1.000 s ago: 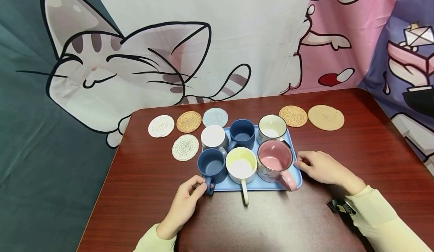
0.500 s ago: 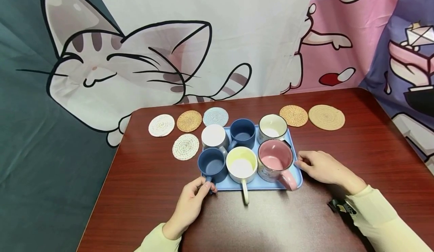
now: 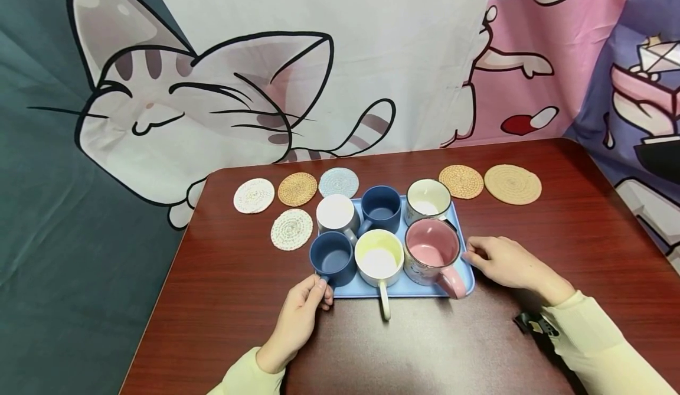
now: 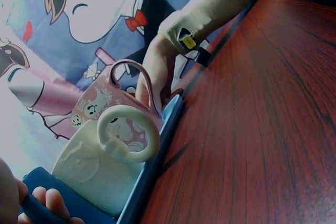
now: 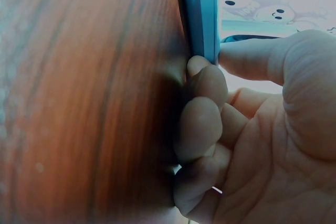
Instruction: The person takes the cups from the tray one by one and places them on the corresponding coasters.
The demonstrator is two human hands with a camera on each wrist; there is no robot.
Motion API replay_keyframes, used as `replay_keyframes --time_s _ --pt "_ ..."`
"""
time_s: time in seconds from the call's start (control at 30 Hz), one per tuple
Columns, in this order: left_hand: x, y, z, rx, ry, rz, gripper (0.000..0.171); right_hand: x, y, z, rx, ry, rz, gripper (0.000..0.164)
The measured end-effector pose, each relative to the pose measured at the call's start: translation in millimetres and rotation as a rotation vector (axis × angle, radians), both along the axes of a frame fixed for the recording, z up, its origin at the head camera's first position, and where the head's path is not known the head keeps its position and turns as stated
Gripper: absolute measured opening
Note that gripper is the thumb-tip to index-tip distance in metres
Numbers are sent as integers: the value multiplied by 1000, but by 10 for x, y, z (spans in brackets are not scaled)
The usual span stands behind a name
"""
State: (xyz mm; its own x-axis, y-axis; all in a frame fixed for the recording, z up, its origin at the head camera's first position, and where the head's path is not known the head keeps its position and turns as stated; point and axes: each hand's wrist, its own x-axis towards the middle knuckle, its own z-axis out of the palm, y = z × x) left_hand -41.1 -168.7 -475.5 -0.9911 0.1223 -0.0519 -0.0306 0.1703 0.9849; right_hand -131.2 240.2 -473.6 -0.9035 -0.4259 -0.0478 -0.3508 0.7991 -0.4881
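The left hand (image 3: pixel 298 312) is curled about the handle of the blue mug (image 3: pixel 333 259) at eight o'clock on the tray (image 3: pixel 414 290); the right hand (image 3: pixel 502 260) pinches the tray's three-o'clock rim. The mug looks rigid and breakable, safest by its handle.

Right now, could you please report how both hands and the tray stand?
Left hand gripping nearer blue mug by handle. Right hand pinching blue tray by right rim. Six mugs aboard; light-blue coaster close behind, possibly obstructing any push backward.

Text, labels, brands: none legible | numbers, signs: none legible
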Motion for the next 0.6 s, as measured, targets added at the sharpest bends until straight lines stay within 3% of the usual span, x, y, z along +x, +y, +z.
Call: replay_keyframes --time_s 0.4,0.6 --pt "-88 -26 -6 1 94 64 40 -2 9 -6 2 -3 -1 33" --pt "-127 -33 -14 8 79 104 41 -1 7 -4 1 0 -1 34"
